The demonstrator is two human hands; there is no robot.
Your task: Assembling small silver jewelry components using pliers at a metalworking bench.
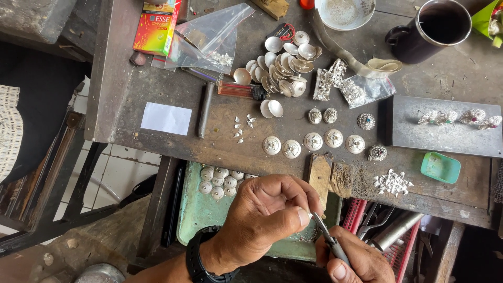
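Observation:
My left hand (264, 215), with a black watch on the wrist, is closed over a small silver piece held above a green tray (196, 215). My right hand (353, 262) grips thin metal tweezers (327, 238), whose tip meets the piece at my left thumb. The piece itself is mostly hidden by my fingers. On the dark workbench (220, 141) above lies a row of decorated silver domed discs (313, 141), and further back a pile of plain silver domes (285, 65).
More silver domes (217, 181) sit in the tray. A grey metal plate (445, 131) at right carries several ornate pieces. A dark mug (429, 29), white bowl (345, 11), plastic bags (209, 39), red lighter (241, 90), small teal dish (440, 167) and white paper (166, 118) also lie about.

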